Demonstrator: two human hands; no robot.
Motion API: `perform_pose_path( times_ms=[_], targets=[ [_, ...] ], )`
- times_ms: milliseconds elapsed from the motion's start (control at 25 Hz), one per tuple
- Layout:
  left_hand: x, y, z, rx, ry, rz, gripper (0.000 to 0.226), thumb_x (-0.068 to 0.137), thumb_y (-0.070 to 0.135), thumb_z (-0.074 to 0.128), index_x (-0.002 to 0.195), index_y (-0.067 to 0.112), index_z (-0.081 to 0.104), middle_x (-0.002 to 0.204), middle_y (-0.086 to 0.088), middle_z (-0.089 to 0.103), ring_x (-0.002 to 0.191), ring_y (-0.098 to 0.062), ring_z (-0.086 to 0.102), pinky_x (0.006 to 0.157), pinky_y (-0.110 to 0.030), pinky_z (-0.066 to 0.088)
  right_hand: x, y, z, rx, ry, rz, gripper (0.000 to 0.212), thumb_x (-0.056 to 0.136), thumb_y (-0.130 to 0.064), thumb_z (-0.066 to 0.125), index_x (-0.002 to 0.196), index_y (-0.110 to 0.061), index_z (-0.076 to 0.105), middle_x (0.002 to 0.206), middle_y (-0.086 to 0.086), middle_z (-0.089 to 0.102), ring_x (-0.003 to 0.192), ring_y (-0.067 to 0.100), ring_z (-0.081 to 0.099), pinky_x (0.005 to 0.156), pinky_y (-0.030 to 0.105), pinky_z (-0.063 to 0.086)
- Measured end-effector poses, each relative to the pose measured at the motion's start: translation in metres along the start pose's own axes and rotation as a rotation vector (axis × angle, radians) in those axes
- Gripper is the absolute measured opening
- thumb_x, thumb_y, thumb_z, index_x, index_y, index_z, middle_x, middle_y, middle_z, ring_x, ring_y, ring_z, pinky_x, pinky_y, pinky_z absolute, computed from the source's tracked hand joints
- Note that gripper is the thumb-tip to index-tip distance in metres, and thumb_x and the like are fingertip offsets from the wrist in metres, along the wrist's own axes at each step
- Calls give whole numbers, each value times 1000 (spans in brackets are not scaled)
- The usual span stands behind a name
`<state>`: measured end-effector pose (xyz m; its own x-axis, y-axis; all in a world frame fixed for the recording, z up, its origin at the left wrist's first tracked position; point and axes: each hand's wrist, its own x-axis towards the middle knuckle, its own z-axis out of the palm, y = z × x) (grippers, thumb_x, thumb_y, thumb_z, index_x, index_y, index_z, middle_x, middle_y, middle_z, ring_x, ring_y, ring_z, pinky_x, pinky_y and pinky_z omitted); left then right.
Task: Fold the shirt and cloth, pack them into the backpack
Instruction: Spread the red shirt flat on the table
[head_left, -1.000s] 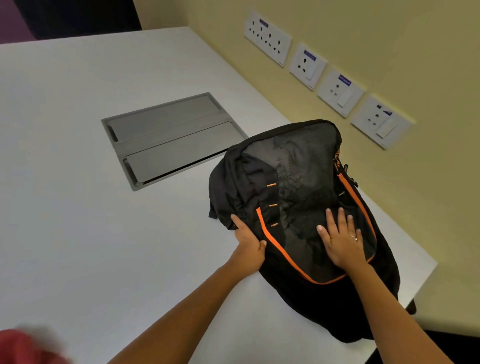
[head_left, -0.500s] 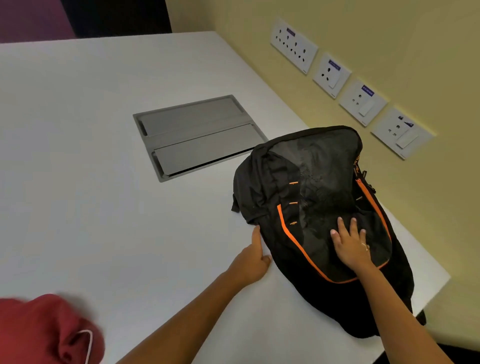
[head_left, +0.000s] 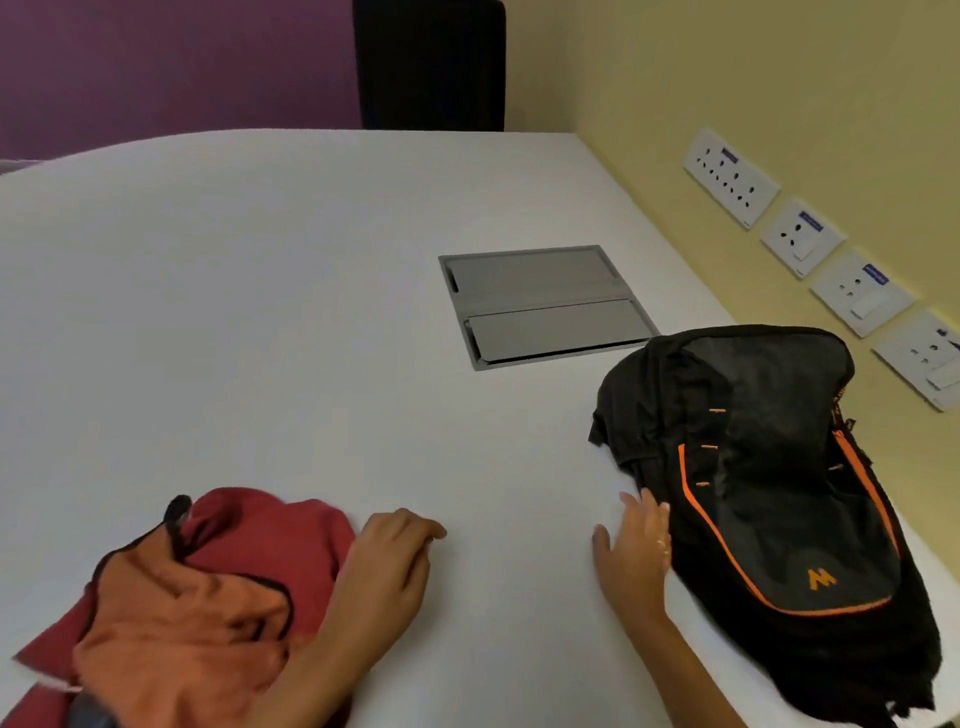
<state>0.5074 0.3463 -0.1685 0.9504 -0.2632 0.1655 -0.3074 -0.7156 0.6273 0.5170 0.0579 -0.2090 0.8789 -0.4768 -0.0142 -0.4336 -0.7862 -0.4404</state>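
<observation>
Lying lower left on the surface (head_left: 260, 312): crumpled red shirt (head_left: 270, 535) and orange cloth (head_left: 176, 618), unfolded. Left hand (head_left: 387, 564) loosely curled beside them, empty; right hand (head_left: 631, 556) released beside backpack (head_left: 769, 467), right. Risk: tangled layers lifting together.

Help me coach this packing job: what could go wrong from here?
1. The backpack lies with its lower end past the table's near edge; a tug might pull it off.
2. The red and orange clothes lie bunched at the near edge by the left hand and could slide off during folding.
</observation>
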Motion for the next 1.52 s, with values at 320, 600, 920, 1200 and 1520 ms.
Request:
perform_pose_path(
  times_ms=[320, 600, 920, 1200, 1520],
  targets=[
    [-104, -110, -103, 296, -48, -535, 76, 79, 67, 25, 143, 27, 35, 154, -11, 24, 141, -34, 17, 103, -59, 28, -164, -160, 62, 169, -498, -432, 82, 83, -75, 20, 146, -24, 29, 158, -3, 12, 145, 17, 14, 114, 41, 24],
    [-170, -151, -115, 90, -218, -479, 96, 67, 91, 3, 149, 40, 3, 160, 8, 7, 145, -16, 11, 109, -46, 28, -223, -211, 80, -236, -589, -641, 106, 57, -97, 31, 142, -53, -14, 155, 2, -30, 140, 30, -28, 108, 65, 3],
    [-175, -188, -144, 132, -312, -148, 65, 87, 60, 36, 145, 43, 12, 130, -2, 50, 102, -23, 50, 84, -40, 49, -255, -235, 91, -380, -356, -687, 121, 40, -81, 69, 143, -29, 33, 111, 1, 62, 104, 32, 60, 82, 61, 45],
    [-177, -152, -164, -86, 45, -193, 28, 96, 41, 44, 102, 23, 64, 94, 15, 61, 82, -3, 53, 73, -17, 39, -269, -253, 59, -255, -407, -528, 66, 69, -65, 67, 125, -36, 48, 121, -6, 47, 118, 22, 39, 98, 42, 29],
    [-152, -72, -200, -1250, -154, -597, 29, 102, 30, 39, 112, 11, 60, 111, -6, 69, 106, -19, 64, 85, -35, 54, -268, -265, 3, 353, -675, -650, 105, 60, -54, 82, 142, -47, 18, 149, -20, 24, 135, -1, 26, 107, 21, 28]
  ],
)
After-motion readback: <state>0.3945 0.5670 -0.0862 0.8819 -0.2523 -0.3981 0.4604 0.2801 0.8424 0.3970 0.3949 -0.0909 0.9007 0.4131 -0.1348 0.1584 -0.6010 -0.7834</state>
